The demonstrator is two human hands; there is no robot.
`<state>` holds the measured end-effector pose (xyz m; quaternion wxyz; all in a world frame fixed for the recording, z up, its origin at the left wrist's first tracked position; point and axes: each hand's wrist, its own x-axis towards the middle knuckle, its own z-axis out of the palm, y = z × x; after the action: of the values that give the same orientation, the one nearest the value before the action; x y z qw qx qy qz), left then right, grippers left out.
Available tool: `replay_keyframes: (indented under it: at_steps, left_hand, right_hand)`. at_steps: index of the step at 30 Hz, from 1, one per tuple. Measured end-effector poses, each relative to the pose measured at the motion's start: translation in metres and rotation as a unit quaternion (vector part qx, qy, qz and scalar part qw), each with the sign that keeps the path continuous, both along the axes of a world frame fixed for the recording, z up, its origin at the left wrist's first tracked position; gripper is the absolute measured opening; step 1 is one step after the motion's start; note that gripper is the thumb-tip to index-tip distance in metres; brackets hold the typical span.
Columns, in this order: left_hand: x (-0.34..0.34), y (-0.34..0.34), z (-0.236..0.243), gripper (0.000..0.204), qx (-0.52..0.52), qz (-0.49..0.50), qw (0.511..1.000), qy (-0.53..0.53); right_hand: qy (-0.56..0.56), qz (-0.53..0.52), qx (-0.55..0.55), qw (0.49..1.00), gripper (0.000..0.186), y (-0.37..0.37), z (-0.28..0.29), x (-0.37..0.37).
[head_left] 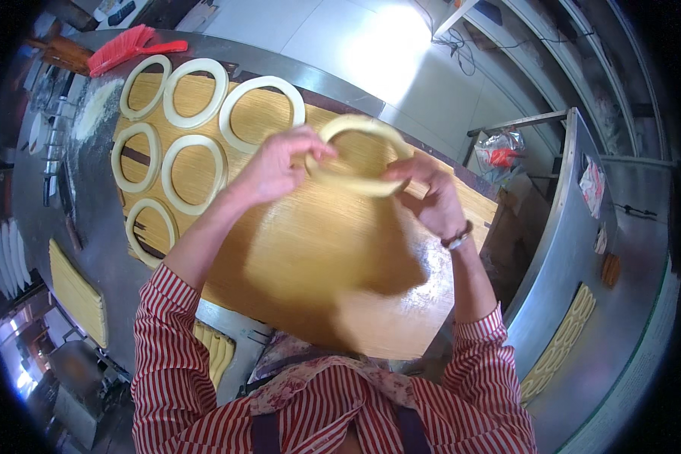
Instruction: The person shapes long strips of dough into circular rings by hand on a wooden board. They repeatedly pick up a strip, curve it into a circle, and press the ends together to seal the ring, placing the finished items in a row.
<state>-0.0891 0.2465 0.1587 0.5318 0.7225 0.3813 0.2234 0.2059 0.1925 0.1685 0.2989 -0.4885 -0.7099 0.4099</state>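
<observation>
Between my two hands a pale dough ring (356, 189), slightly blurred, is held over the upper right of the wooden board (314, 265). My left hand (284, 159) has its fingertips closed on the ring's left side. My right hand (424, 197), with a watch on the wrist, grips the ring's right side. Several other dough rings (195, 203) lie in rows on the board's left part, one of them (242, 138) just left of my left hand.
A red brush (121, 53), flour and a rolling cutter (53, 159) lie on the steel table (91, 212). Dough sheets (76, 295) and strips (213, 356) are at left and below. At right stand a steel counter with shaped dough (556, 340) and racks (522, 53).
</observation>
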Motion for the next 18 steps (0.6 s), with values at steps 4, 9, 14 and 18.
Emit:
replay_keyframes:
  at_steps: [4,9,14,18]
  left_hand:
    - [0.009,-0.007,-0.026,0.036,0.07,0.061,0.991,0.096]
    - [0.067,0.011,-0.051,0.038,0.15,0.144,0.97,0.126]
    - [0.086,0.038,-0.071,0.041,0.191,0.054,0.964,0.175]
    - [0.092,0.044,-0.08,0.039,0.204,0.074,0.961,0.17]
  right_hand:
    - [-0.037,-0.151,-0.07,0.985,0.038,-0.017,-0.034,0.002]
    - [-0.118,-0.242,0.024,0.963,0.038,0.021,-0.056,-0.02]
    - [-0.193,-0.194,0.079,0.959,0.036,0.045,-0.076,-0.032]
    - [-0.142,-0.224,0.083,0.961,0.033,0.053,-0.08,-0.032]
